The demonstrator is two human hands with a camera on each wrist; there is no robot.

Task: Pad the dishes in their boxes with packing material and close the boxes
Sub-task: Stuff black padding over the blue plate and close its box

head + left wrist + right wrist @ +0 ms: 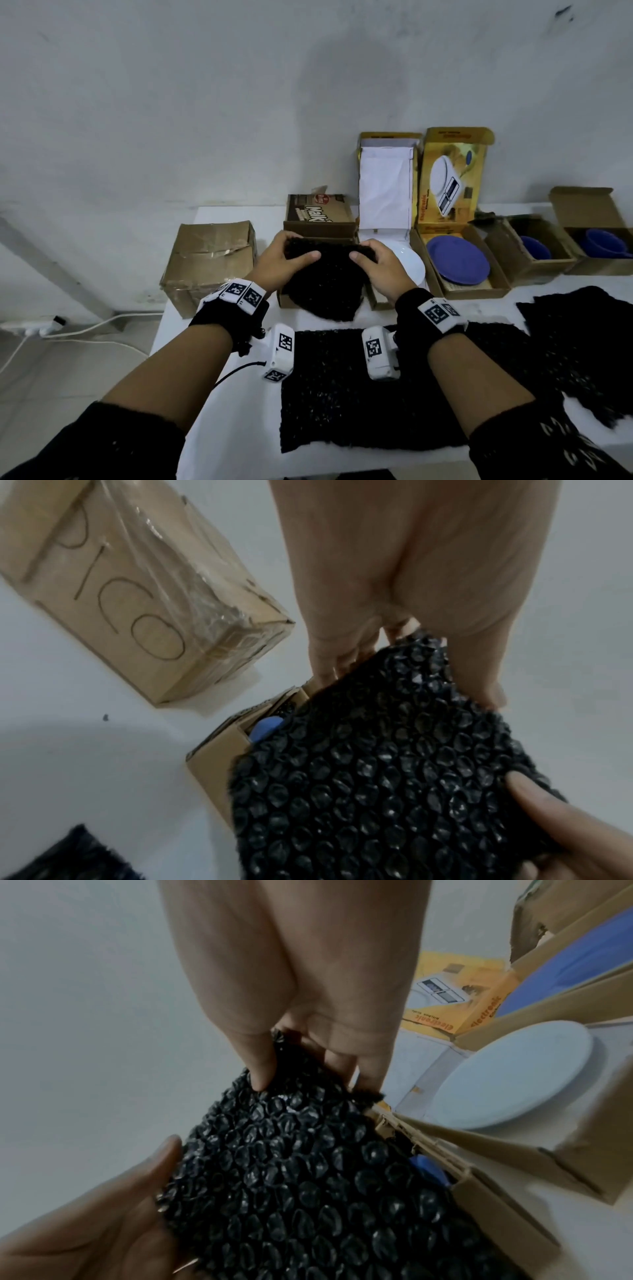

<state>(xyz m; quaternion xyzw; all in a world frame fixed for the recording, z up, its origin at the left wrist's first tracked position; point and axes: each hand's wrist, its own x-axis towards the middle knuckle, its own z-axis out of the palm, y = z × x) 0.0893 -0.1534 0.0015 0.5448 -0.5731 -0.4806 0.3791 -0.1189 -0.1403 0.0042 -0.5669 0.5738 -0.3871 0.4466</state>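
A sheet of black bubble wrap (323,284) hangs over a small open brown box (320,226) at the middle of the white table. My left hand (301,247) pinches the sheet's top left edge, thumb in front and fingers behind. My right hand (363,251) pinches the top right edge the same way. In the left wrist view the bubble wrap (394,777) covers most of the box (215,761), and a blue dish (267,727) shows inside. The right wrist view shows the same blue dish (428,1171) under the bubble wrap (308,1191).
A taped shut carton (212,263) stands at the left. To the right are open boxes with a white plate (411,265), a blue plate (459,260) and two blue cups (536,247) (604,242). More bubble wrap sheets (342,387) (582,335) lie on the table's near side.
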